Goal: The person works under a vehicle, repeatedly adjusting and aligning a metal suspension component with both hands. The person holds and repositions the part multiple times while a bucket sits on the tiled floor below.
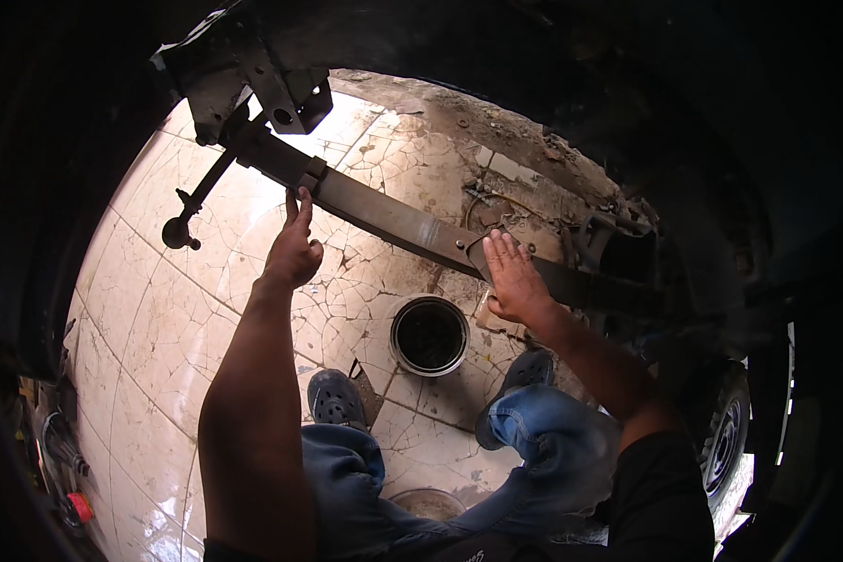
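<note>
Shirt (656,496) bears lettering (475,556); left hand (295,251) and right hand (515,284) touch leaf spring (384,212).

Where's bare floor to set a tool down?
The widest bare floor is left of the left forearm, below the ball-ended rod. A smaller patch lies between the left hand and the bucket. It's crowded beyond the right hand, with scattered debris.
</note>
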Demonstrator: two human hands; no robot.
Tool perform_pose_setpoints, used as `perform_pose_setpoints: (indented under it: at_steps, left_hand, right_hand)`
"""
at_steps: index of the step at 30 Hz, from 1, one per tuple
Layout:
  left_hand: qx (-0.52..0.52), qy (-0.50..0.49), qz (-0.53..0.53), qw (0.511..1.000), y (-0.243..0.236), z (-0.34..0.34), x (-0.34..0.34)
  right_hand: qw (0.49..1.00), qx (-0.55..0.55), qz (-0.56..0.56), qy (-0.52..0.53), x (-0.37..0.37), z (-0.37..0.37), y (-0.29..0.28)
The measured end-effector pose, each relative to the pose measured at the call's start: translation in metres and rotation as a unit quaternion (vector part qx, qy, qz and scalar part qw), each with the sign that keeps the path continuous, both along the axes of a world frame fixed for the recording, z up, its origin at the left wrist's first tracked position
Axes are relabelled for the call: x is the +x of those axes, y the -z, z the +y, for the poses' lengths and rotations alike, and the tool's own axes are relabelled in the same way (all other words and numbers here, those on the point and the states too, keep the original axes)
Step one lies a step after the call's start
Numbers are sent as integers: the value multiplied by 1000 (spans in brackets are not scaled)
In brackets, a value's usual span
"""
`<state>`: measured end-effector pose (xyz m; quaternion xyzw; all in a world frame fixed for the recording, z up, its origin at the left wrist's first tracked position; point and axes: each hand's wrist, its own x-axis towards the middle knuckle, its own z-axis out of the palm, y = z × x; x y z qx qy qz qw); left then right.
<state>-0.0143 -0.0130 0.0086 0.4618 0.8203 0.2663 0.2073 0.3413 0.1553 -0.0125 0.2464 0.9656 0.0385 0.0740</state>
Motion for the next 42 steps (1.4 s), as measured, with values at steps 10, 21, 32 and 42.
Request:
perform_pose_setpoints:
  at_steps: [10, 21, 32, 42]
  left_hand:
    - [3, -6, 0, 1000, 3, -3, -1]
    - [-7, 2, 1, 1000, -2, 0, 0]
    - [2, 6, -8, 1000, -2, 0, 1]
    - [7, -3, -2, 1000, 7, 0, -2]
  right_hand:
    - [999, -25, 14, -21, -5, -3, -2]
    - [1000, -7, -16, 7, -11, -1, -3]
    - [999, 4, -31, 19, -16, -6, -3]
    - [1000, -12, -21, 7, -14, -13, -3]
